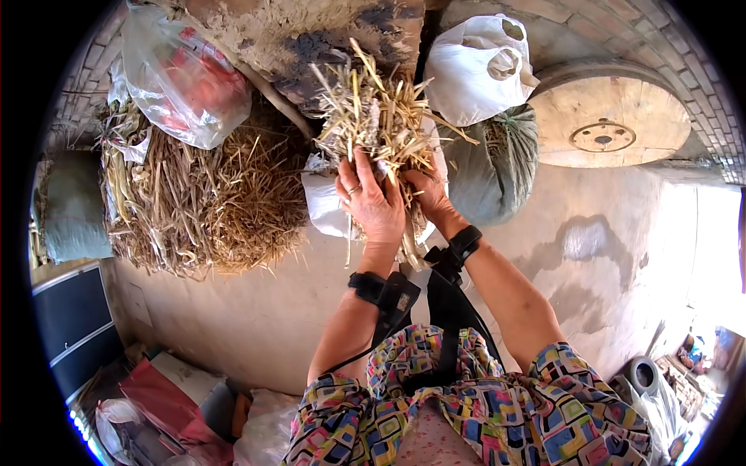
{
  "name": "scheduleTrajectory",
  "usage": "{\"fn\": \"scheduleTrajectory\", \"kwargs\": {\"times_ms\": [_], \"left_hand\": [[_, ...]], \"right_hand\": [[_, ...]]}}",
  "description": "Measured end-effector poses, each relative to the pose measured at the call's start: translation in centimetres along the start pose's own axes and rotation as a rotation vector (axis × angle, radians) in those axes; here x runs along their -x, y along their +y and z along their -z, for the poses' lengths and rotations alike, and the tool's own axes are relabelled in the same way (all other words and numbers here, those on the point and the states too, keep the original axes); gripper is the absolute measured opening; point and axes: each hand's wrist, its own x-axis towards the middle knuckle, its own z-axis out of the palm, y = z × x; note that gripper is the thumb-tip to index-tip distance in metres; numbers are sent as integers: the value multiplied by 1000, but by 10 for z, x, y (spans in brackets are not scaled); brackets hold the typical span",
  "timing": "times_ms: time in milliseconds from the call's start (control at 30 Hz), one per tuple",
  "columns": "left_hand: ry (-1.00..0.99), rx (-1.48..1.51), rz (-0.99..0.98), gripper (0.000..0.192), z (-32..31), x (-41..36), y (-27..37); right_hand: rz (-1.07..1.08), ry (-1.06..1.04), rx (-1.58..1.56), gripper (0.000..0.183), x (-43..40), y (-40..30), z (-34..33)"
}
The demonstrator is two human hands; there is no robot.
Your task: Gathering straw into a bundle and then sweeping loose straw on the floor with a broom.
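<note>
A bundle of dry straw (pixel 379 116) lies between both hands at the top centre, over a white bag (pixel 326 198). My left hand (pixel 370 198), a ring on one finger, presses on the near left side of the bundle with its fingers spread over the stalks. From the right, my right hand (pixel 430 189) grips the bundle's lower right edge, its fingertips partly hidden in the straw. Some stalks hang down between the wrists. A large heap of straw and dry stalks (pixel 204 198) stands to the left of the hands.
A clear plastic bag with red contents (pixel 186 81) rests on the heap, near a wooden stick (pixel 268 96). At right are a white plastic bag (pixel 478 70), a grey-green sack (pixel 495 169) and a round wooden board (pixel 618 122). A sooty earthen block (pixel 262 29) rises beyond the bundle.
</note>
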Motion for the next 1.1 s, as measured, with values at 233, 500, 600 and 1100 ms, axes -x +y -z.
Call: {"fn": "scheduleTrajectory", "kwargs": {"times_ms": [233,500,600,1100], "left_hand": [[-111,52,-9,53,-45,26,-17],[-231,120,59,66,-51,33,-40],[-216,186,4,63,-55,32,-41],[-358,1005,414,73,-72,26,-79]], "right_hand": [[-621,35,-1023,42,12,45,-20],[-559,-73,-1014,65,4,18,-4],[-425,-12,-839,72,-3,19,-19],[-561,226,-719,37,-12,57,-93]]}}
